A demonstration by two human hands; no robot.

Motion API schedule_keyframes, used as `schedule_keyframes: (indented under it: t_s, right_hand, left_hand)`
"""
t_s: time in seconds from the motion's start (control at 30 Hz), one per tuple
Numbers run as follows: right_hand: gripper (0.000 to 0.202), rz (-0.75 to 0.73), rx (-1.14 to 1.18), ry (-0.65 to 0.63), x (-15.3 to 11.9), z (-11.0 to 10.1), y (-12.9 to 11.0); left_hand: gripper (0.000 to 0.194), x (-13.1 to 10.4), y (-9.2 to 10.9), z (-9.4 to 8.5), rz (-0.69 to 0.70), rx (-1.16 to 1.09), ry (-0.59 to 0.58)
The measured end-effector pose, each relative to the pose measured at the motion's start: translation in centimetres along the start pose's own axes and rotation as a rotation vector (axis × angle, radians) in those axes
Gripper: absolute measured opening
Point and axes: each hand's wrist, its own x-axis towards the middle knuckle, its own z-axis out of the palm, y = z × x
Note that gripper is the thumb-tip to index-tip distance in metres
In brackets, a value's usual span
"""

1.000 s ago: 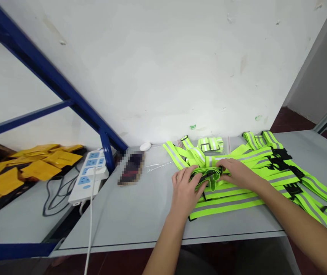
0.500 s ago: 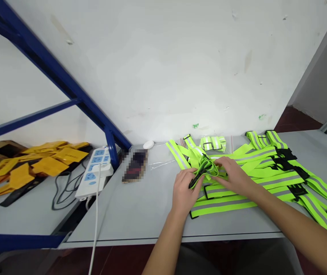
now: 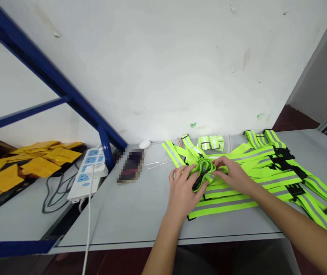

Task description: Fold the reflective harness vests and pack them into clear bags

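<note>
Between my two hands is a bundled neon-green reflective strap point(image 3: 205, 166) with a black buckle showing on its near side. My left hand point(image 3: 182, 188) curls round the bundle's left side, fingers bent over it. From the right, my right hand point(image 3: 229, 172) pinches the bundle's edge between thumb and fingers. Beneath and to the right lie several flat reflective straps point(image 3: 229, 204) with grey stripes. Their black buckles point(image 3: 284, 153) gather toward the right. Behind the bundle sits a rolled reflective strap point(image 3: 210, 143) on or in a clear plastic bag; I cannot tell which.
A white power strip point(image 3: 86, 173) with a plugged-in cable stands left on the grey table point(image 3: 123, 217). Near it are a blurred dark phone-like object point(image 3: 131, 166), a white oval object point(image 3: 145, 144) and a blue metal frame point(image 3: 86, 109). Yellow packets point(image 3: 39, 167) lie farther left.
My left hand has shifted its grip, its fingers now spread farther over the bundle. The black buckle has turned inward within the strap. The whole view has moved slightly.
</note>
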Motion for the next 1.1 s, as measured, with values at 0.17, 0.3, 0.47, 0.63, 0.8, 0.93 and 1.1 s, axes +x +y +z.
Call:
schedule_keyframes:
  t_s: [0.17, 0.3, 0.47, 0.63, 0.8, 0.93, 1.1]
  right_hand:
    - [0.026, 0.058, 0.041, -0.021, -0.1, 0.0, -0.3]
    - [0.029, 0.069, 0.055, -0.066, -0.1, -0.5, -0.5]
    - [0.018, 0.114, 0.067, -0.095, -0.1, -1.1, -1.2]
    - [0.013, 0.087, -0.139, -0.032, -0.3, -0.6, -1.4]
    - [0.016, 0.041, -0.245, -0.025, -0.2, -0.4, -1.2]
    - [0.015, 0.028, -0.205, -0.03, 0.0, -0.6, -1.2]
    - [0.008, 0.071, -0.127, -0.078, 0.0, -1.2, -1.7]
  left_hand:
    - [0.02, 1.0, 1.6, -0.1, -0.048, 0.193, -0.175]
    - [0.021, 1.5, 2.5, 0.6, -0.044, 0.25, -0.185]
    - [0.01, 1.1, 3.1, 1.0, -0.039, 0.252, -0.181]
    - [0.014, 1.1, 3.6, 0.8, -0.028, 0.216, -0.219]
    - [0.022, 1.5, 3.8, 1.2, 0.019, 0.227, -0.244]
    - [0.029, 2.4, 4.4, 0.7, -0.058, 0.219, -0.328]
    - [0.03, 3.4, 4.7, -0.6, -0.148, 0.183, -0.475]
